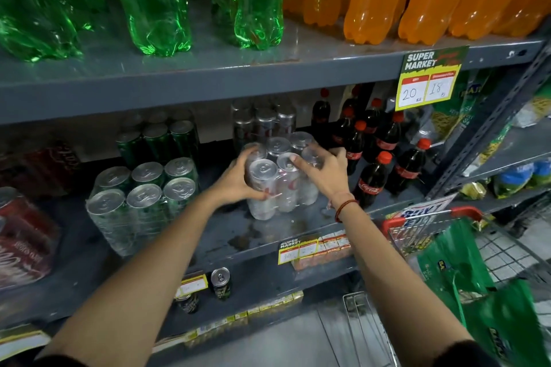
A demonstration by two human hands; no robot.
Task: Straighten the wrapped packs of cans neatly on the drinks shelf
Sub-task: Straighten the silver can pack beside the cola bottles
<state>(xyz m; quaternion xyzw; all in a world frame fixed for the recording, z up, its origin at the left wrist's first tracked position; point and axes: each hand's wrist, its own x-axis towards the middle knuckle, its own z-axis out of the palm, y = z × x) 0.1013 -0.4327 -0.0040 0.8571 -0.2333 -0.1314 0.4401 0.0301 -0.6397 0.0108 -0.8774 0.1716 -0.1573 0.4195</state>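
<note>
A plastic-wrapped pack of silver cans [281, 185] stands on the grey drinks shelf [226, 235], turned slightly askew. My left hand [235, 180] grips its left side and my right hand [323, 171] grips its right top edge. To the left stands a wrapped pack of green cans [143, 199], with another green pack [158, 137] behind it. A wrapped pack of red cans [24, 235] sits at the far left. More silver cans [264, 124] stand behind the held pack.
Small cola bottles [375, 155] crowd the shelf right beside my right hand. Green and orange bottles [256, 0] fill the shelf above. A price tag [426, 80] hangs from that shelf. A trolley with green bags [465, 262] stands at lower right. Loose cans [221, 281] sit below.
</note>
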